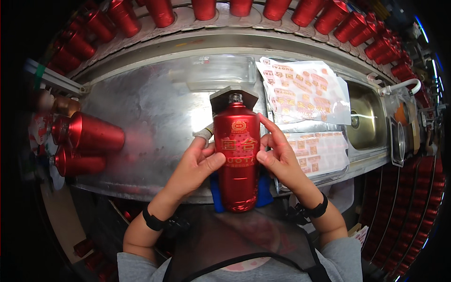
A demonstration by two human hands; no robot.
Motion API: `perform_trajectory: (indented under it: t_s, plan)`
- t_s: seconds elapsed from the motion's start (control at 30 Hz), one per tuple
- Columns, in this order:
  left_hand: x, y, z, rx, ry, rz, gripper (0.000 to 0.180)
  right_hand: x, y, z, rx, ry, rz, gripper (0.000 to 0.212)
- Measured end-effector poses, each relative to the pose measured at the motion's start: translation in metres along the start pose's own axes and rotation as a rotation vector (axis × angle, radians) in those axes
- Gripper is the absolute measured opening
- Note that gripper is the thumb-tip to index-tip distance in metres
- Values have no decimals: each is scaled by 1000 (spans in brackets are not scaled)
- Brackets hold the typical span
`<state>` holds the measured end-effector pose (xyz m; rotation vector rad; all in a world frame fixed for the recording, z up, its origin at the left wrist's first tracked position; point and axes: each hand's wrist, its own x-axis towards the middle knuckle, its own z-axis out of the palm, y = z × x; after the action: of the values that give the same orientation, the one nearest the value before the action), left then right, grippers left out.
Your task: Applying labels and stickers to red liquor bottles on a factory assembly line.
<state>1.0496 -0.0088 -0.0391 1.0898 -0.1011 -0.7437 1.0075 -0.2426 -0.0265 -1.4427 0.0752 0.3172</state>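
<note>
Head view: holding a red bottle (237,136) at the front of the worktop (145,103).
Gripping its sides with the fingers of left hand (195,165) and right hand (284,163), thumbs uppermost. Holding it neck at a grey block (249,97), base over a blue cloth (266,191). To the right, white sheets (305,94) beside a sink (369,113); to the left, more bottles (96,132) on their sides.
</note>
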Motion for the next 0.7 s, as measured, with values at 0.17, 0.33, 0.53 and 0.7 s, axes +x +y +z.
perform_trajectory:
  t_s: [0.17,0.33,0.53,0.7]
  plan:
    - [-3,1,-3,-125,8,-63,70,-1,1,-1,-30,5,31,78]
    - [-2,0,6,-25,19,-18,77,-1,0,7,-100,39,-31,88]
    - [-2,4,8,-46,21,-33,87,1,2,8,-40,50,-25,90]
    - [-4,7,4,-25,0,-40,89,3,1,9,-41,36,-18,90]
